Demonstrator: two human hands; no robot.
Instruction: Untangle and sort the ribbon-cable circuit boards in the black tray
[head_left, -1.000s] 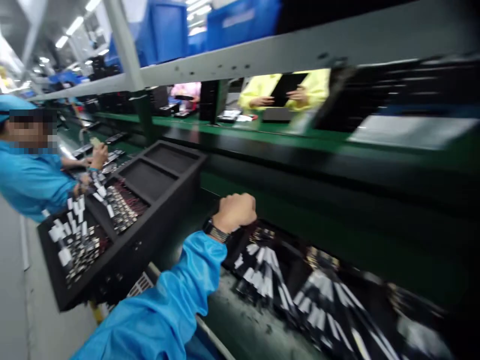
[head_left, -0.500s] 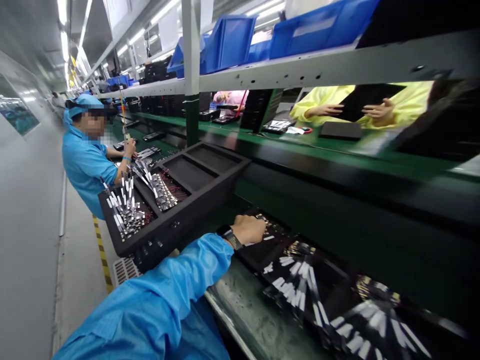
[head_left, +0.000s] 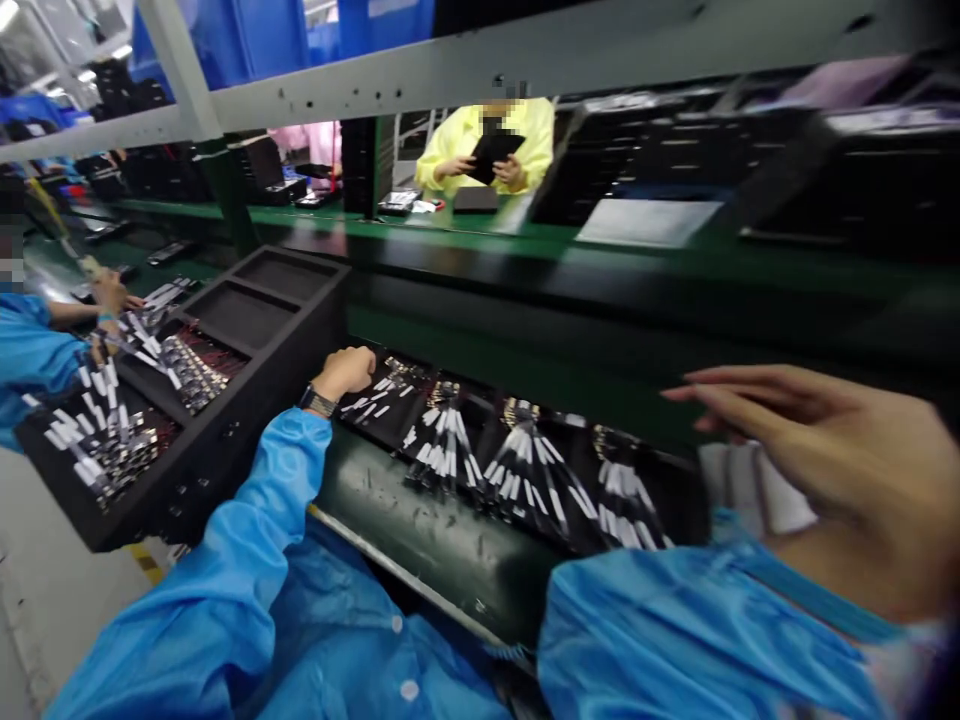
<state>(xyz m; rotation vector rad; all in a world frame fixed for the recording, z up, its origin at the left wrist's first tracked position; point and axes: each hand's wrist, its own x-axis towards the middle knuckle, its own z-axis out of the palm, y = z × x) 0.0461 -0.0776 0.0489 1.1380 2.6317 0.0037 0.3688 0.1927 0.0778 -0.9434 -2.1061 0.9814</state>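
Your left hand (head_left: 346, 370), seen from its back, is curled at the left end of a long black tray (head_left: 684, 490) on the green worktop (head_left: 390, 495); the fingertips are hidden, so whether they clamp anything cannot be told; your right hand (head_left: 847, 450) is raised at the near right, blurred, its fingers stretched out and thumb apart from any object, with nothing visible in its grasp. The tray holds dark strips (head_left: 525, 465) with white labels, fanned in bundles; their gold-toned ends gather at the far side, their tails spread toward you and over the near edge; a black compartment box (head_left: 300, 340) with similar strips stands to the left. Each strip looks light, thin and bendy, probably easy to crease or tangle; the small gold-toned ends are likely the stiffer, more fragile part; best to pinch one by that end's edges, and lift rather than tug the tail.
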